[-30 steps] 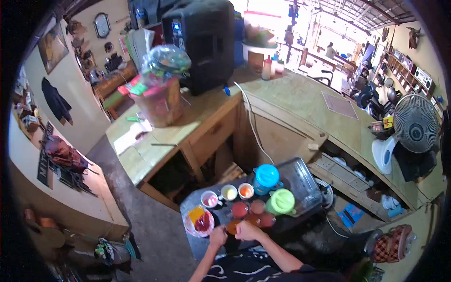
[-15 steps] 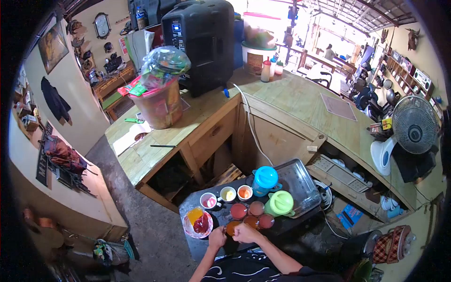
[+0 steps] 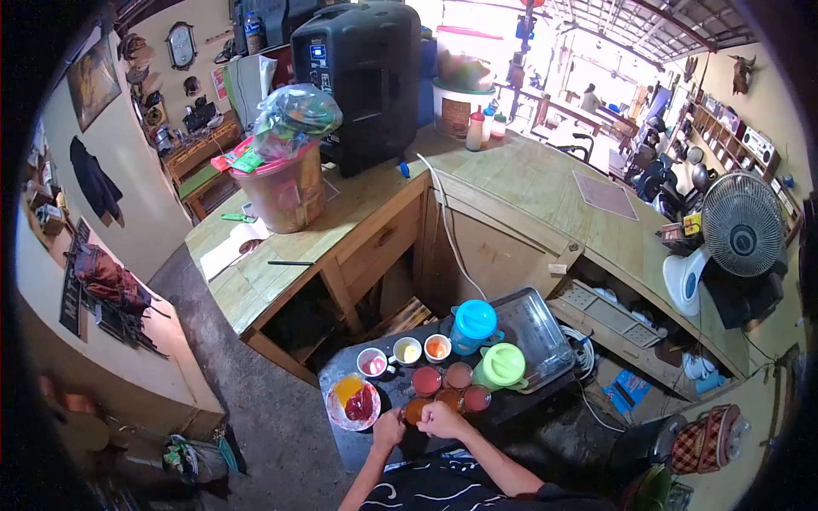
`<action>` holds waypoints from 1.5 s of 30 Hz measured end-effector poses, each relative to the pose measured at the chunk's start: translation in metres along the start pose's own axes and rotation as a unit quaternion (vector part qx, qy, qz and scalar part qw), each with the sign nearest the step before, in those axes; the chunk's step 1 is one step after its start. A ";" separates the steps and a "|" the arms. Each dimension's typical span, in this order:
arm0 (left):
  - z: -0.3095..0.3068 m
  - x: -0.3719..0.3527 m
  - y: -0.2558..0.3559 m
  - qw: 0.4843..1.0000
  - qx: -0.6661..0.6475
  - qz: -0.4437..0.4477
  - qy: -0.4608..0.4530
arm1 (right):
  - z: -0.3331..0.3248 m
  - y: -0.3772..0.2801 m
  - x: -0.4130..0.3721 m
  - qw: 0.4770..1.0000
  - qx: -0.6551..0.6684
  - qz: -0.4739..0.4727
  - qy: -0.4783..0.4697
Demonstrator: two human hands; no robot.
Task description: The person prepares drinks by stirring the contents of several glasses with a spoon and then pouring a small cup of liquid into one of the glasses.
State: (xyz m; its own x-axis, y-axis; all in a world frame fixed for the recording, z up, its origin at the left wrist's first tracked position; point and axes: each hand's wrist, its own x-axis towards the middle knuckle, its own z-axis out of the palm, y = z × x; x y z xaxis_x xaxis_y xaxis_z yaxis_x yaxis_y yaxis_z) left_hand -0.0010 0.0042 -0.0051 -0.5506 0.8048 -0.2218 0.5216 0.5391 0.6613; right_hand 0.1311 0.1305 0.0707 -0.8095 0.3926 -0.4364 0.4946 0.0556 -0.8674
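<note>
My left hand (image 3: pixel 389 427) is closed beside a glass of orange-brown drink (image 3: pixel 415 412); its grip is too small to make out. Over the same glass, my right hand (image 3: pixel 441 421) is closed with the knuckles up, hiding whatever its fingers hold. Around them stand several more glasses, among them a red drink (image 3: pixel 427 381), a pinkish drink (image 3: pixel 458 376) and another red drink (image 3: pixel 476 398). Left of my hands, a bowl (image 3: pixel 336 418) holds a yellow piece (image 3: pixel 347 390) and a dark red piece (image 3: pixel 360 404), both glossy.
Behind the glasses are three cups: pink contents (image 3: pixel 372 364), yellow (image 3: pixel 407 350), orange (image 3: pixel 437 347). A blue pitcher (image 3: pixel 475 327), green pitcher (image 3: pixel 501 366) and metal tray (image 3: pixel 538 332) stand rightward. A wooden counter (image 3: pixel 503 192) bounds the far side; a fan (image 3: pixel 741 226) is right.
The view has shifted slightly, so everything sits a little further left. Both hands stay closed at the same glass, with hardly any movement relative to it.
</note>
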 end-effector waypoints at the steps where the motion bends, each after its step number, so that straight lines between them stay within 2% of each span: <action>1: 0.001 0.000 -0.004 1.000 0.002 0.006 0.004 | 0.002 0.001 0.003 0.999 0.009 -0.007 0.035; 3: 0.001 0.002 -0.005 1.000 0.006 0.022 0.007 | 0.002 -0.001 0.005 0.993 0.027 -0.017 0.113; 6: -0.008 0.000 0.005 0.999 0.020 0.025 -0.011 | -0.008 -0.009 -0.003 0.940 -0.234 -0.118 0.220; 9: -0.007 0.000 0.000 0.999 0.007 0.039 0.009 | -0.004 0.007 0.001 0.954 -0.238 -0.104 0.146; 11: -0.006 0.000 0.003 0.999 0.005 0.038 0.010 | -0.005 0.005 0.002 0.996 -0.075 -0.041 0.032; 12: -0.008 -0.002 0.006 0.999 0.004 0.037 0.012 | -0.005 0.002 0.000 1.000 0.010 -0.009 -0.025; 15: -0.006 -0.002 0.004 0.999 0.002 0.046 0.025 | -0.001 0.005 0.003 0.991 0.110 -0.015 0.075; 18: -0.006 -0.005 0.003 0.999 0.002 0.043 0.031 | -0.008 0.006 0.005 0.962 -0.129 -0.111 0.212; 19: -0.006 -0.004 0.007 0.999 0.000 0.042 0.033 | -0.009 0.010 0.008 0.962 -0.147 -0.118 0.198; 23: -0.006 -0.004 0.005 0.998 0.014 0.051 0.027 | -0.010 0.000 -0.001 0.993 -0.113 -0.014 0.018; 26: -0.005 -0.003 0.006 0.999 0.008 0.043 0.021 | -0.010 -0.013 -0.006 0.998 0.000 -0.001 0.065; 29: -0.004 -0.003 0.003 0.999 0.002 0.039 0.018 | -0.011 -0.001 0.000 0.986 -0.080 -0.011 0.146; 32: -0.001 -0.001 0.003 0.999 0.023 0.031 0.024 | -0.010 -0.007 -0.005 0.956 -0.225 -0.069 0.172; 34: -0.001 -0.001 0.003 0.999 0.021 0.027 0.022 | -0.007 -0.018 -0.012 0.950 -0.281 -0.015 0.132; 35: -0.001 -0.001 0.003 1.000 0.009 0.023 0.019 | -0.004 -0.013 -0.010 0.949 -0.283 -0.056 0.129; 36: -0.001 -0.001 0.002 1.000 0.009 0.025 0.016 | -0.006 -0.026 -0.017 0.967 -0.234 -0.069 0.071; 38: -0.001 0.000 0.001 1.000 0.009 0.027 0.013 | 0.002 -0.012 -0.004 0.997 -0.042 0.042 -0.041; 41: -0.003 0.001 0.002 1.000 0.012 0.027 0.007 | 0.005 -0.009 0.001 0.975 -0.137 -0.081 0.152; 42: -0.003 -0.001 0.003 1.000 0.015 0.025 0.007 | 0.001 -0.023 -0.007 0.957 -0.201 -0.057 0.201; 44: -0.005 -0.004 0.007 1.000 0.007 0.022 0.010 | -0.004 -0.018 -0.002 0.932 -0.302 -0.044 0.198; 45: -0.006 -0.003 0.009 1.000 0.003 0.022 0.013 | -0.006 -0.019 -0.003 0.939 -0.299 -0.044 0.167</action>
State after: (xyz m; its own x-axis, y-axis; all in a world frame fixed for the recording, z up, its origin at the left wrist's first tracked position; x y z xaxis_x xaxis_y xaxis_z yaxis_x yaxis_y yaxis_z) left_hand 0.0014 0.0049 0.0060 -0.5438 0.8209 -0.1744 0.5491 0.5052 0.6658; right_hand 0.1258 0.1339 0.0896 -0.7603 0.6231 -0.1835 0.6006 0.5667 -0.5640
